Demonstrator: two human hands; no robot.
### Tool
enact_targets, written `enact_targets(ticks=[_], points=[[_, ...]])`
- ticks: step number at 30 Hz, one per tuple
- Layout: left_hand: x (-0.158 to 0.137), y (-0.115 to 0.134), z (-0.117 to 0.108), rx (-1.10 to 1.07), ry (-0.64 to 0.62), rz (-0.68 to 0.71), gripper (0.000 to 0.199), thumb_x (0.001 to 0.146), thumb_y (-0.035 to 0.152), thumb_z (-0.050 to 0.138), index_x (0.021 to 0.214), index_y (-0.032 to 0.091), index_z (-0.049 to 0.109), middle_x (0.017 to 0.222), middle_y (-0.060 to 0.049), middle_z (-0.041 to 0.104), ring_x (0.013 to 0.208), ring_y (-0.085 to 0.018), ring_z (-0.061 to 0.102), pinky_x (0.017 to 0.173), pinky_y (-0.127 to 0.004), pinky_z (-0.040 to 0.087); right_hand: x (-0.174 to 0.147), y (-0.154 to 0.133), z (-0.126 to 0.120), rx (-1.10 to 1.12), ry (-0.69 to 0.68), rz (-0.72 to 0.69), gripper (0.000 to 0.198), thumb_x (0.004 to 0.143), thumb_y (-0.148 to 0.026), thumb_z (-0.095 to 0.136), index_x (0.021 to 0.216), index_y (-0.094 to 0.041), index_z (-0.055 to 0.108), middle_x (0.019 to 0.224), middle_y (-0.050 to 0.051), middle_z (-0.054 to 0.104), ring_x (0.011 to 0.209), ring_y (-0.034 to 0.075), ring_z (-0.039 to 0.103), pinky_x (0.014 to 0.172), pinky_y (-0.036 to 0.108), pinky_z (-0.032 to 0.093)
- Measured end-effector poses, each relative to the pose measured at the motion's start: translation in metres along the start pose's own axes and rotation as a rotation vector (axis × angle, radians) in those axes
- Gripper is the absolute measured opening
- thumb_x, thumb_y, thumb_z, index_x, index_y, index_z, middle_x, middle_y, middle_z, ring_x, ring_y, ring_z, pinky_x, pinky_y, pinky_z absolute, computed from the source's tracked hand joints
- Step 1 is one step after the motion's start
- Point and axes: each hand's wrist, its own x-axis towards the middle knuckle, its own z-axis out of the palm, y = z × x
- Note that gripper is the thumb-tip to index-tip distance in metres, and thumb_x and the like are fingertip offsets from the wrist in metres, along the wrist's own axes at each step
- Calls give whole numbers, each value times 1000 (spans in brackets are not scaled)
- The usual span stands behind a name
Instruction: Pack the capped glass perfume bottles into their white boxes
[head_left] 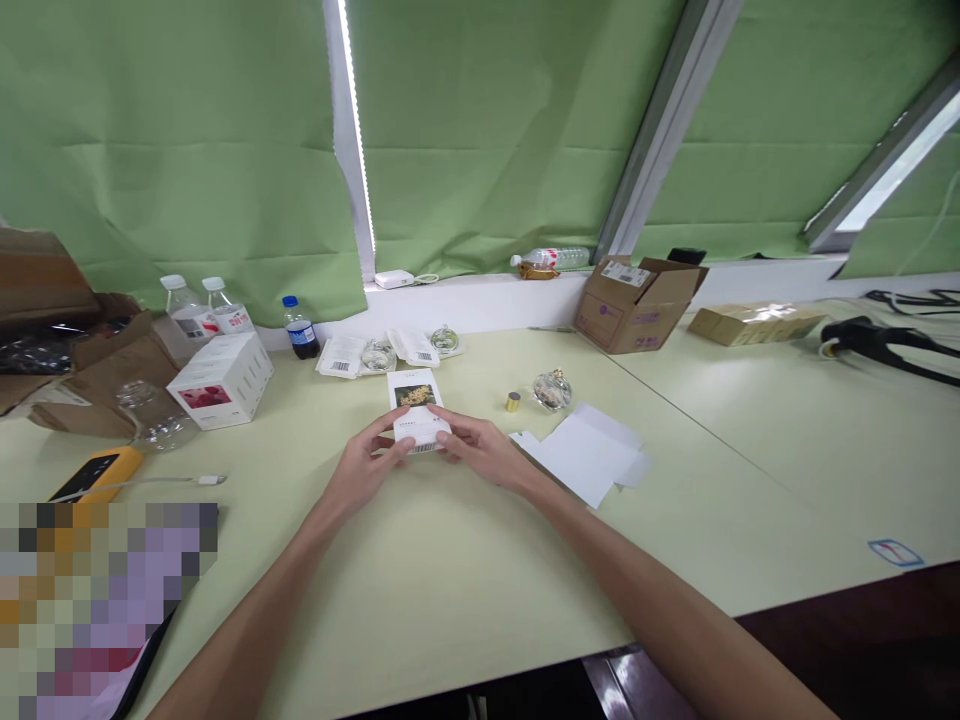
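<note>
Head view, from the left: an open brown cardboard box (82,390) and a white box (225,385) stand on the worktop (450,590), with a blue-capped bottle (301,330) behind and, further along, two clear round bottles (377,355) (444,341) beside white packs. Near the middle, the left hand (367,462) grips the left side of a white printed packet (416,393) bearing a yellow-flower picture; the right hand (484,448) grips its right side, both thumbs on its near part. The step in hand looks like folding or shaping that end, though whether it is flat card or a formed carton I cannot tell; the next move seems to call for even pressure from both hands, without creasing it. Rightward, a gold cap (513,401) stands near a clear glass bottle (553,391), with unfolded white sheets (592,450) just beyond.
</note>
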Motion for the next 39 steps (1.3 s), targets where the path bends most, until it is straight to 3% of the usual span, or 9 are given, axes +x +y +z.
enact_targets(ticks=[5,9,11,13,16,18,27,34,39], points=[[0,0,2,-59,0,9,58,85,47,51,137,25,42,126,-6,56,98,-21,61,76,-35,57,1,3,3,0,20,-29,61,87,-43,50,143,-26,33,104,3,62,73,12,55,73,31,51],[-1,-3,3,-128,22,14,77,84,42,56,147,32,12,131,-10,53,95,-20,63,76,-36,56,-1,3,6,-50,33,-71,72,88,-39,50,148,-27,12,108,5,62,67,10,52,69,29,50],[-1,-4,3,-149,55,-11,88,82,40,59,147,32,1,130,-11,54,92,-19,64,76,-38,56,-1,2,7,-94,52,-89,72,88,-36,50,148,-28,11,114,5,62,69,11,52,69,29,50],[0,-5,3,-145,67,-30,87,79,40,62,147,29,8,130,-13,54,92,-21,64,77,-39,56,0,2,8,-140,68,-112,64,88,-34,50,146,-27,23,115,5,62,74,13,55,71,29,50],[1,-6,3,-106,31,-26,67,77,41,63,135,20,39,126,-13,57,96,-23,64,82,-42,54,1,4,8,-202,89,-108,50,87,-31,51,136,-26,43,110,5,65,77,16,60,71,30,51],[1,-7,3,-80,30,-11,57,76,40,65,125,18,49,121,-13,61,98,-24,64,85,-43,52,2,5,8,-254,119,-95,44,86,-30,52,129,-26,51,106,4,67,76,18,62,69,30,51],[-1,-11,6,99,60,18,42,76,29,63,117,22,55,120,-8,63,107,-24,60,92,-40,47,5,14,4,-419,203,-84,29,84,-24,54,113,-23,59,100,4,69,79,18,64,70,30,50],[-5,-5,8,241,71,46,34,78,31,62,110,23,58,112,-5,67,100,-23,63,88,-37,47,5,21,8,-479,206,-22,19,83,-25,55,100,-20,62,88,5,70,74,19,64,70,32,50],[-4,-8,9,350,106,48,37,78,34,62,112,23,54,102,-4,68,87,-20,64,78,-33,50,4,13,10,-391,246,-63,39,83,-29,56,122,-24,53,112,6,65,84,18,65,70,30,54]])
